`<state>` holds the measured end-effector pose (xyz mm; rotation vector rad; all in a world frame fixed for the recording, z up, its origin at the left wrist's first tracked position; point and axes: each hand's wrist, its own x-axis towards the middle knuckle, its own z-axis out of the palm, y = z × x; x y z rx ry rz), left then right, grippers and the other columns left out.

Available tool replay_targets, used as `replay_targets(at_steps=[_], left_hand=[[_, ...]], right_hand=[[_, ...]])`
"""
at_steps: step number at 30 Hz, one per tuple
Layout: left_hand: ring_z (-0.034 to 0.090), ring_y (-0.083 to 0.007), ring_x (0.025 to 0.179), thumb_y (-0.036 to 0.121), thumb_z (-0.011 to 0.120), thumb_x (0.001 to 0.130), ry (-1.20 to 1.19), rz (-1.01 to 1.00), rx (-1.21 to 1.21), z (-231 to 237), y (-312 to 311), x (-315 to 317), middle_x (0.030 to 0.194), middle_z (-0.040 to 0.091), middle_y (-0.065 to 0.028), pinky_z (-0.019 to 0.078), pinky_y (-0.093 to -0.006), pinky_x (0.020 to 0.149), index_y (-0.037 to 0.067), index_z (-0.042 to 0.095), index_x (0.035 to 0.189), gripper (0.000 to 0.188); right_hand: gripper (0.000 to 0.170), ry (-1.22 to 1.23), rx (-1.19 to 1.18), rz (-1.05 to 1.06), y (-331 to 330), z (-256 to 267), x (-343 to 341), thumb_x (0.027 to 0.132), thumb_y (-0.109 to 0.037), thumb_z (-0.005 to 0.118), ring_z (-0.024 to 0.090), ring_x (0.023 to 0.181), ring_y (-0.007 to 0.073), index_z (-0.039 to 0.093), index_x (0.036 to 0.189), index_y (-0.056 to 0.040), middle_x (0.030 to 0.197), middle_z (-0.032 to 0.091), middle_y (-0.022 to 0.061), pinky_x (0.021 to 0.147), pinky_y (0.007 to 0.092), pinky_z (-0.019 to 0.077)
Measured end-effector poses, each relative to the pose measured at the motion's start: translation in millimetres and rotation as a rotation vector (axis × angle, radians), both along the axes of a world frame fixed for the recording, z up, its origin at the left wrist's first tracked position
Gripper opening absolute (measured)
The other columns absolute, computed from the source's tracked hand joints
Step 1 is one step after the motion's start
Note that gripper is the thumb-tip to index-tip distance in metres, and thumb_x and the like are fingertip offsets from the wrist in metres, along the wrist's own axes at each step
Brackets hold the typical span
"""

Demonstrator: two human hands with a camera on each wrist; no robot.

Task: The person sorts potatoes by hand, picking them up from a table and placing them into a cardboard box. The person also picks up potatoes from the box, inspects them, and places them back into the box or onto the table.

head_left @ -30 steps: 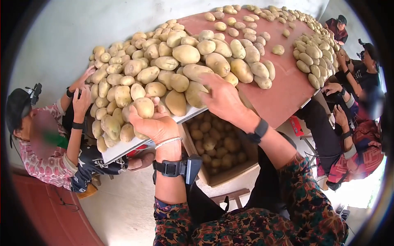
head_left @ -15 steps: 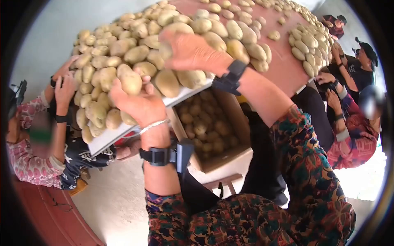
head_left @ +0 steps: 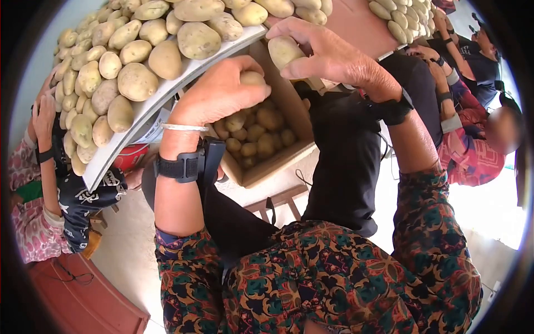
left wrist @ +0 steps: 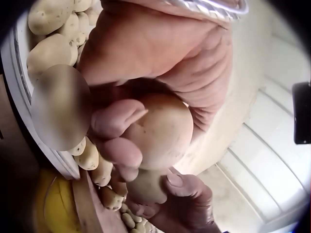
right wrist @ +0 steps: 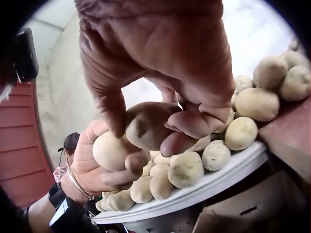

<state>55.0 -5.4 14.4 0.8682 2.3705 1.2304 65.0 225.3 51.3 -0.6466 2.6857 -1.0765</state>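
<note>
My left hand [head_left: 214, 92] grips a potato [left wrist: 163, 131], its fingers and thumb curled round it. Between thumb and fingers, my right hand [head_left: 336, 55] pinches another potato [head_left: 285, 51]. Both hands are off the pile, in front of the table edge and over or near a cardboard box [head_left: 278, 164] that holds several potatoes [head_left: 256, 133]. In the right wrist view the two held potatoes overlap, the right one nearer the camera. A large heap of loose potatoes [head_left: 136, 51] lies on the white-edged tabletop [head_left: 139, 119], close beyond my left hand.
A reddish board [head_left: 356, 36] adjoins the white-edged top, with another potato pile [head_left: 403, 16] farther right. One person [head_left: 41, 217] sits at the left, and others [head_left: 473, 145] sit along the right. A wooden stool [head_left: 283, 200] stands below, near my legs.
My right hand has taken a potato from the heap and drawn it back. The left hand, still with its potato, has come away from the heap too. The head view has tipped downward.
</note>
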Motion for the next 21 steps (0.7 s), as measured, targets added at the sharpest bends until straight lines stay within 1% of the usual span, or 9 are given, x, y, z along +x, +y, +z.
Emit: replay_targets(at_steps=[4,5,7,9,10,11,12,17,21], left_hand=[[0.064,-0.0215,0.080,0.023,0.065,0.075,-0.052,0.059,-0.205,-15,2,0,0.085,0.068,-0.0115,0.0501,-0.0307,0.075,0.001,0.067,0.103,0.035],[0.064,-0.0217,0.079,0.019,0.065,0.075,0.065,-0.008,-0.309,-14,-1,-5,0.086,0.069,-0.0119,0.0506,-0.0316,0.072,0.001,0.067,0.102,0.033],[0.065,-0.0218,0.076,0.015,0.064,0.076,-0.054,-0.004,-0.309,-14,-4,-5,0.081,0.069,-0.0122,0.0509,-0.0328,0.070,-0.003,0.067,0.097,0.028],[0.066,-0.0243,0.079,0.015,0.064,0.076,-0.139,0.010,-0.292,-12,-5,-14,0.082,0.070,-0.0143,0.0513,-0.0350,0.073,-0.004,0.067,0.095,0.027],[0.063,-0.0179,0.071,0.014,0.064,0.078,-0.099,0.024,-0.257,-13,-7,-16,0.076,0.066,-0.0102,0.0499,-0.0307,0.066,-0.005,0.066,0.095,0.025],[0.060,-0.0114,0.062,0.013,0.063,0.081,-0.063,0.035,-0.223,-15,-10,-17,0.070,0.062,-0.0061,0.0485,-0.0264,0.060,-0.005,0.065,0.096,0.023],[0.060,-0.0114,0.062,0.013,0.063,0.081,-0.069,0.039,-0.225,-13,-12,-17,0.070,0.062,-0.0061,0.0485,-0.0264,0.060,-0.005,0.065,0.096,0.023],[0.060,-0.0113,0.069,0.016,0.063,0.084,-0.117,0.058,-0.082,-17,-17,-26,0.078,0.064,-0.0046,0.0493,-0.0251,0.063,-0.004,0.064,0.099,0.025],[0.061,-0.0124,0.072,0.016,0.061,0.086,-0.142,0.042,-0.089,-7,-22,-25,0.082,0.066,-0.0054,0.0494,-0.0244,0.065,-0.004,0.063,0.103,0.026]], right_hand=[[0.053,0.075,0.059,0.024,0,5,9,0.074,-0.017,0.069,0.058,0.098,0.0198,0.053,0.124,-0.0073,0.105,0.061,0.0115,0.082,0.0312,0.0474],[0.053,0.128,0.117,0.072,-1,8,11,0.073,-0.018,0.069,0.059,0.098,0.0235,0.054,0.122,-0.0065,0.105,0.061,0.0136,0.082,0.0328,0.0481],[0.053,0.175,0.170,0.121,-1,4,21,0.072,-0.018,0.069,0.060,0.099,0.0273,0.054,0.120,-0.0057,0.105,0.061,0.0157,0.081,0.0344,0.0488],[0.051,0.362,0.430,0.183,-5,4,32,0.071,-0.021,0.069,0.062,0.093,0.0323,0.056,0.117,-0.0050,0.100,0.061,0.0179,0.079,0.0375,0.0500],[0.050,-0.004,0.404,0.134,-13,9,40,0.071,-0.023,0.069,0.063,0.086,0.0334,0.056,0.116,-0.0046,0.093,0.062,0.0184,0.078,0.0388,0.0502],[0.050,-0.098,0.383,0.136,-21,7,46,0.072,-0.023,0.069,0.063,0.085,0.0347,0.056,0.116,-0.0042,0.092,0.062,0.0195,0.078,0.0398,0.0503],[0.050,-0.190,0.364,0.134,-27,3,50,0.072,-0.023,0.069,0.064,0.084,0.0359,0.056,0.116,-0.0037,0.091,0.063,0.0206,0.078,0.0409,0.0503],[0.053,-0.292,0.269,0.248,-51,-48,63,0.077,-0.026,0.069,0.065,0.087,0.0370,0.054,0.122,-0.0008,0.092,0.064,0.0227,0.077,0.0417,0.0505],[0.054,-0.247,0.293,0.218,-52,-31,61,0.083,-0.031,0.069,0.066,0.083,0.0350,0.054,0.123,0.0013,0.087,0.066,0.0214,0.074,0.0390,0.0517]])
